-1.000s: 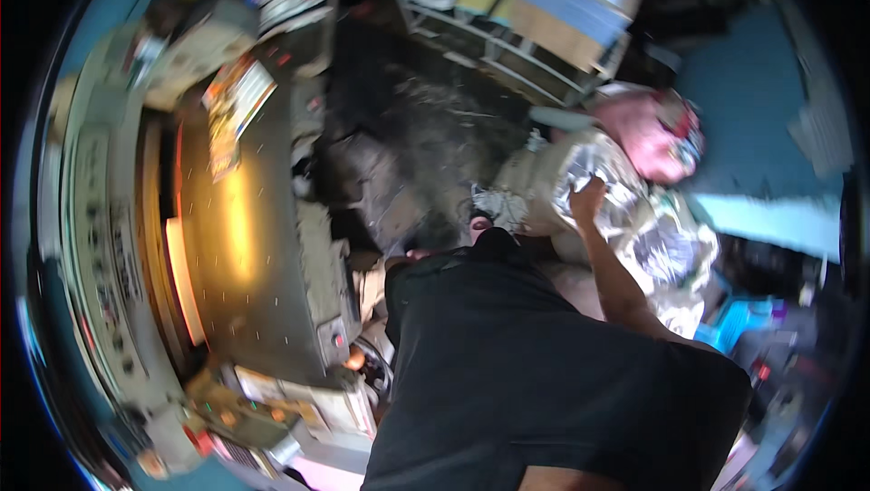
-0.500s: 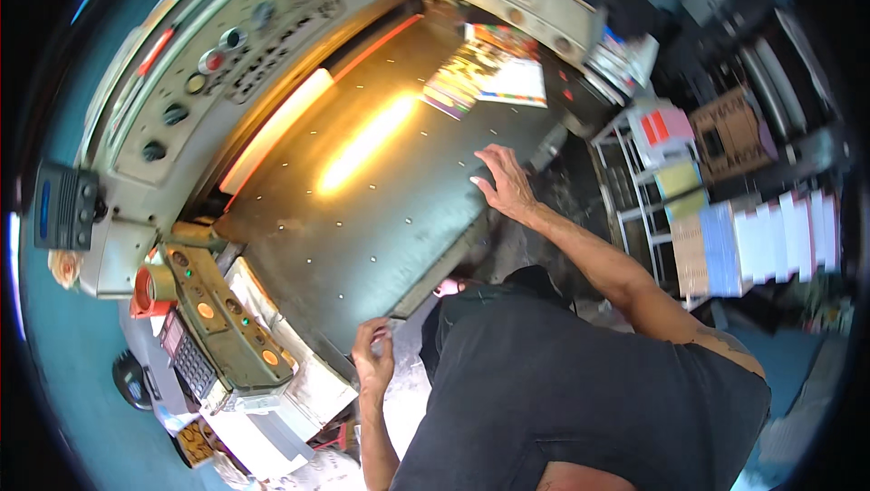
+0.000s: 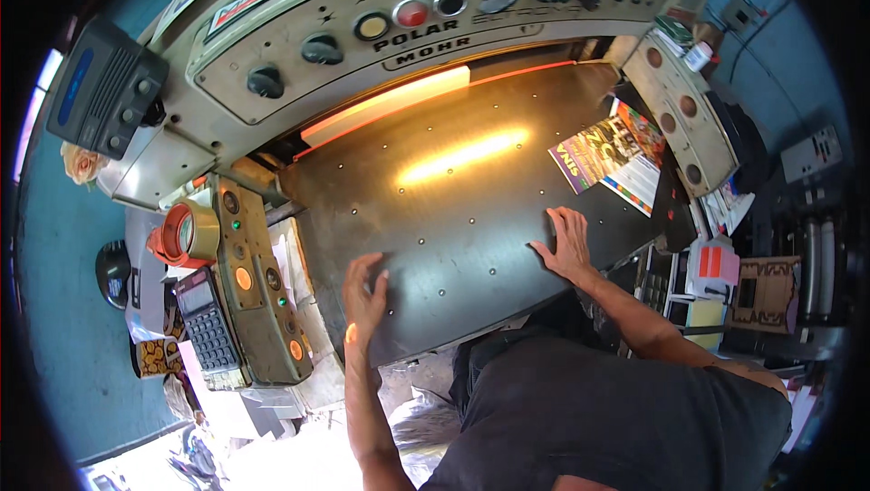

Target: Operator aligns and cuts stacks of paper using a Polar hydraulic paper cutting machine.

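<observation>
My left hand [image 3: 365,296] is over the left front part of a dark metal machine table [image 3: 435,255], thumb and fingers apart, with nothing in it. On the right, my right hand [image 3: 568,244] is by the table's front edge, fingers spread and empty. Whether either hand touches the surface, I cannot tell. Beyond my right hand lie some colourful printed sheets [image 3: 594,154], partly overlapping. A lamp's bright yellow reflection stretches across the table, and a red light line runs along its back.
A control panel [image 3: 399,29] with knobs and buttons spans the back. To the left are a button console [image 3: 258,282], a calculator [image 3: 210,332], tape rolls [image 3: 186,230] and a grey radio [image 3: 111,87]. A cardboard box [image 3: 766,294] stands at the right.
My view has turned, bringing the machine more squarely ahead. My left hand has come from beside the front edge to over the table. Both hands stay empty.
</observation>
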{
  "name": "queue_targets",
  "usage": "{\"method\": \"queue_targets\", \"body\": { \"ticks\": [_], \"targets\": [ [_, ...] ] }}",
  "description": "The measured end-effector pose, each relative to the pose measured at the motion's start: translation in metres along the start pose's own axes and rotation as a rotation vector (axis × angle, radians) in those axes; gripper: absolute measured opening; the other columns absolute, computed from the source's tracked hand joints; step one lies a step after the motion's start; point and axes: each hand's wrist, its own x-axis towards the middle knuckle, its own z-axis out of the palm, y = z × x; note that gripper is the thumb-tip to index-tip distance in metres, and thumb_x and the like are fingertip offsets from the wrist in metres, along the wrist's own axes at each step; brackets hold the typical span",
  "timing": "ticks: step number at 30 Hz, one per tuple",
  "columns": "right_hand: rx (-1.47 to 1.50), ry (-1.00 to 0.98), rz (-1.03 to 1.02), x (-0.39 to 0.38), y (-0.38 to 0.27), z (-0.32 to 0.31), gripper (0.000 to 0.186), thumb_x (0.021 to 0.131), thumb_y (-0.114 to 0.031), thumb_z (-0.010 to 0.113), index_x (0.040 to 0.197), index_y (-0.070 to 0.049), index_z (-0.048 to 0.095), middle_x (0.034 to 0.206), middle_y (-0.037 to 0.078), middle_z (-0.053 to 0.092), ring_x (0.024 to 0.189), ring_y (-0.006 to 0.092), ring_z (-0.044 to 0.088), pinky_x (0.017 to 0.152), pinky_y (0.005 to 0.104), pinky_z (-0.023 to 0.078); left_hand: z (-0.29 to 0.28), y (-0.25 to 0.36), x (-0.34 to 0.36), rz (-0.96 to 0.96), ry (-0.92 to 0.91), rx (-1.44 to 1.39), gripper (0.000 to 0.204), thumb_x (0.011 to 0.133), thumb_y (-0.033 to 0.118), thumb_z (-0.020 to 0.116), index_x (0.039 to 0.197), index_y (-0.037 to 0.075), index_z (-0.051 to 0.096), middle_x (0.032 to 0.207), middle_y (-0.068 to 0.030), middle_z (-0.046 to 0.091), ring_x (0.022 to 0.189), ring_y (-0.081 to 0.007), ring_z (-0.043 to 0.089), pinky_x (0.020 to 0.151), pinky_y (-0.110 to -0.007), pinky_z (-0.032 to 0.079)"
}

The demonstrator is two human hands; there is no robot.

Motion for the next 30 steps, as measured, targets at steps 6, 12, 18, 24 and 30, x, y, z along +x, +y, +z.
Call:
{"method": "queue_targets", "body": {
  "ticks": [6,12,18,24,30],
  "targets": [
    [-0.026,-0.021,0.037,0.000,-0.002,0.000,0.074,0.080,-0.036,0.077,0.136,-0.001,0.043,0.131,0.021,0.044,0.122,0.0396,0.042,0.108,0.0550,0.029,-0.018,-0.036,0.090,-0.124,0.184,-0.075,0.047,0.087,0.020,0.075,0.130,0.009,0.060,0.128,-0.0112,0.061,0.117,-0.0276,0.060,0.094,-0.041,0.051],
    [0.047,0.138,0.017,0.069,0.005,0.016,0.067,0.084,-0.030,0.073,0.136,0.001,0.044,0.130,0.023,0.049,0.121,0.0411,0.045,0.106,0.0532,0.032,-0.026,-0.075,0.239,-0.162,0.344,-0.057,0.066,0.087,0.037,0.074,0.137,0.000,0.053,0.140,-0.0233,0.053,0.126,-0.0349,0.055,0.104,-0.043,0.045],
    [0.567,0.132,0.419,0.292,0.023,0.105,0.066,0.092,-0.038,0.065,0.139,0.004,0.045,0.136,0.023,0.055,0.128,0.0378,0.050,0.106,0.0443,0.040,-0.009,-0.102,0.325,-0.446,0.521,0.149,0.061,0.091,0.040,0.065,0.135,0.000,0.053,0.132,-0.0253,0.059,0.128,-0.0372,0.053,0.102,-0.044,0.044],
    [0.710,0.235,0.547,0.405,0.027,0.146,0.059,0.086,-0.033,0.070,0.132,0.001,0.056,0.126,0.025,0.063,0.120,0.0369,0.059,0.101,0.0427,0.045,0.003,-0.133,0.350,-0.433,0.672,-0.390,0.052,0.087,0.034,0.070,0.124,-0.001,0.060,0.122,-0.0198,0.065,0.118,-0.0309,0.058,0.099,-0.041,0.045],
    [0.712,0.181,0.566,0.408,0.031,0.145,0.057,0.084,-0.031,0.073,0.128,0.001,0.060,0.121,0.024,0.066,0.115,0.0360,0.062,0.098,0.0421,0.047,0.004,-0.146,0.338,-0.450,0.626,-0.110,0.050,0.085,0.034,0.073,0.120,-0.001,0.062,0.119,-0.0181,0.065,0.114,-0.0285,0.059,0.097,-0.040,0.045]
  ]
}}
